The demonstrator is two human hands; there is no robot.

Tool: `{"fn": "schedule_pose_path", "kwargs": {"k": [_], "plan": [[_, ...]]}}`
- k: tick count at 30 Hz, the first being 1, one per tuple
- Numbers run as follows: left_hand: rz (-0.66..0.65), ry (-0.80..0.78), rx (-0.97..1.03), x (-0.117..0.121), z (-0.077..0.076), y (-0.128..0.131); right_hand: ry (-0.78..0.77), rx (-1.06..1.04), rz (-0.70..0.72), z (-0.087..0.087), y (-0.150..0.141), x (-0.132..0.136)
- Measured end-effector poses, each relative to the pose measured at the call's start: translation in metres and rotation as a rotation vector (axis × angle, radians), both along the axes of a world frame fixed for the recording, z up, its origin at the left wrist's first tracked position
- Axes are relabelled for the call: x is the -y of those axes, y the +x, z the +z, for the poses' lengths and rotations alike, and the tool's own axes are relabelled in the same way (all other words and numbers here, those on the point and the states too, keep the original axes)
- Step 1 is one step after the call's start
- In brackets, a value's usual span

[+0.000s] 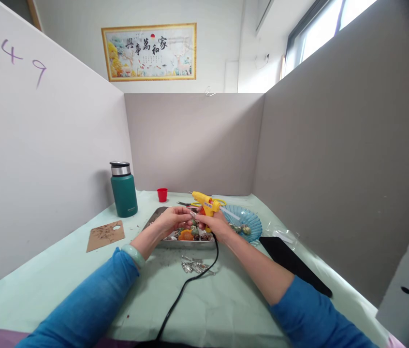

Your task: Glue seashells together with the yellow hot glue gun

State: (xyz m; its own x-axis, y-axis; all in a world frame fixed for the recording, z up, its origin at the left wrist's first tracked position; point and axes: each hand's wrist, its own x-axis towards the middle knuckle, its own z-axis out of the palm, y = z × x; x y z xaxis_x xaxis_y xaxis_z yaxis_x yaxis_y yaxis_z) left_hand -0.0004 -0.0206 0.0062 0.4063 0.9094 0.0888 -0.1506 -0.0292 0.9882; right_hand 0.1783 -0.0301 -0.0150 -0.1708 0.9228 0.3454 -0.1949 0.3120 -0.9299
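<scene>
In my right hand (218,226) is a yellow hot glue gun (204,200), its nozzle pointing left and a clear glue stick (229,212) out of its back. The right thumb and fingertips also reach across to my left hand (176,218). The left fingers are closed in a pinch; a small silvery piece shows at the fingertips, too small to name. Both hands are above a metal tray (186,245) of dried-looking pieces, among them an orange one (186,235). Nearer me lies a pile of silver metal clips (195,265), beside the black cord (184,285).
A green bottle (124,193) and a brown card (106,236) stand and lie at left. Behind are a red cup (162,195) and scissors (184,203). To the right are a blue fluted plate (253,221) with dried pieces and a black flat strip (295,266). Grey panels enclose the table.
</scene>
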Motion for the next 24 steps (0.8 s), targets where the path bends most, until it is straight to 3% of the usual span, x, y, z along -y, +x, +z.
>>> {"fn": "schedule_pose_path", "kwargs": {"k": [8, 11, 16, 24], "plan": [[-0.002, 0.03, 0.008, 0.003, 0.002, 0.002, 0.035, 0.015, 0.004, 0.001, -0.001, 0.001], [0.045, 0.016, 0.047, 0.003, 0.005, 0.0, 0.037, 0.046, 0.011, 0.003, 0.004, 0.001], [0.144, -0.004, 0.11, -0.004, 0.007, -0.007, 0.099, 0.301, 0.08, 0.003, 0.014, 0.0], [0.225, -0.023, 0.177, -0.015, 0.004, -0.016, 0.109, 0.276, 0.128, 0.002, 0.014, 0.003]]}}
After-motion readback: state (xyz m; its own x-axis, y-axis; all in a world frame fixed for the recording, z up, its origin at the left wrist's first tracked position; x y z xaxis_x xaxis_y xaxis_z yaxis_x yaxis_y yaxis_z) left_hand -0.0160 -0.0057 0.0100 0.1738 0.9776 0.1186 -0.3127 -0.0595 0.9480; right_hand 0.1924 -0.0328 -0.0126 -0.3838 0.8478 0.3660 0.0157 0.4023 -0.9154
